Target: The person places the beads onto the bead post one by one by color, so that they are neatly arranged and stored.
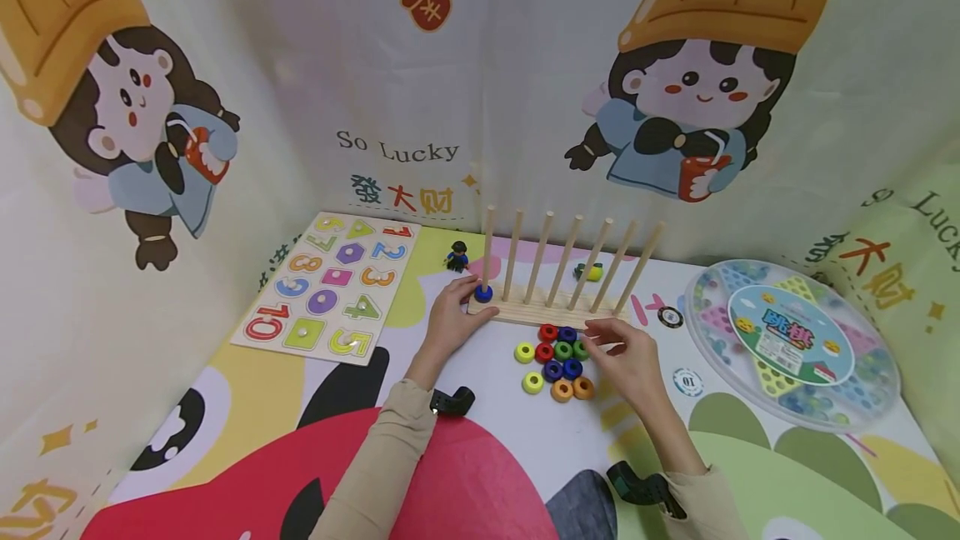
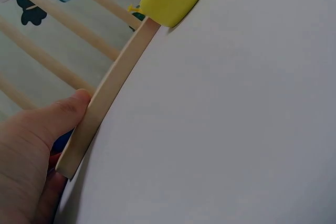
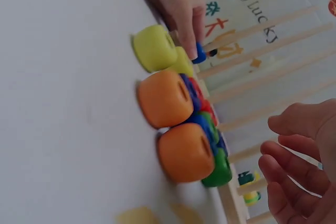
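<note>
Wooden peg rack (image 1: pixel 551 311): on the mat, steadied at its near end by left hand (image 1: pixel 450 311) gripping the base beside the threaded blue ring (image 1: pixel 483 293); right hand (image 1: pixel 626 357) relaxed, empty, over loose rings (image 1: pixel 558 357); stacking underway, next a ring pick-up likely.

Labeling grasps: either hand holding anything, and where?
Left hand holds the wooden peg rack by the left end of its base. Right hand holds nothing; it hovers by the colored rings.

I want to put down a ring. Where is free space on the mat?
Free: the mat between the number board and the left hand, and in front of the ring pile. Crowded: between the pile and the peg rack, under the right hand.
</note>
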The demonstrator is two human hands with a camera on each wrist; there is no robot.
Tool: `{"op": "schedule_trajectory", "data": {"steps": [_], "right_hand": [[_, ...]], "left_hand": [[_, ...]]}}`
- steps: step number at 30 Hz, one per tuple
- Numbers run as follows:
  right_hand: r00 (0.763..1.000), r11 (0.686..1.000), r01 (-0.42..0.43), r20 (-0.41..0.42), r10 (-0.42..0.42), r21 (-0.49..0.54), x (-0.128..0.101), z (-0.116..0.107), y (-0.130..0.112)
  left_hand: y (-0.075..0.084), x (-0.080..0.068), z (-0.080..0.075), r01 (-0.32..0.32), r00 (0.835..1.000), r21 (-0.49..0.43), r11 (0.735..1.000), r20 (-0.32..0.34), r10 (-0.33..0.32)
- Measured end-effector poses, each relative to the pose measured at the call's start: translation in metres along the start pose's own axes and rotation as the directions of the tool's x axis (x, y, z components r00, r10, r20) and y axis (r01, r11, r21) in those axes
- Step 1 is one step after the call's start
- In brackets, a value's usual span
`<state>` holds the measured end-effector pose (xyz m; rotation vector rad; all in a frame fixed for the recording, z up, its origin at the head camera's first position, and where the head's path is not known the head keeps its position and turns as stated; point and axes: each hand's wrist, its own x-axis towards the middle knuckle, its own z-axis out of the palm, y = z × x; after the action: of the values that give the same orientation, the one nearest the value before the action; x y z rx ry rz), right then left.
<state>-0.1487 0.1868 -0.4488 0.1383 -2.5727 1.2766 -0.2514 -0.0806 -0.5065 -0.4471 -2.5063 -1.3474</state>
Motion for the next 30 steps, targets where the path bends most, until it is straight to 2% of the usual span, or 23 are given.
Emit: {"op": "schedule_trajectory", "data": {"steps": [10,19,24,30], "right_hand": [[0.986,0.999,-0.022,0.168,0.016,0.031,-0.017,0.006,0.014],[0.970,0.998,-0.041,0.239,0.031,0.036,-0.020,0.006,0.016],[0.967,0.999,-0.031,0.256,0.021,0.034,-0.021,0.006,0.017],[0.972,1.000,-0.017,0.236,0.012,0.019,-0.021,0.005,0.016]], "left_hand": [[0.002,0.000,-0.002,0.005,1.000,0.000,1.000,0.001,-0.005],[0.001,-0.001,-0.002,0.016,1.000,-0.003,1.000,0.001,-0.016],[0.001,-0.002,-0.002,0.024,1.000,-0.003,1.000,0.006,-0.024],[0.002,0.000,-0.002,0.019,1.000,-0.001,1.000,0.019,-0.019]]}}
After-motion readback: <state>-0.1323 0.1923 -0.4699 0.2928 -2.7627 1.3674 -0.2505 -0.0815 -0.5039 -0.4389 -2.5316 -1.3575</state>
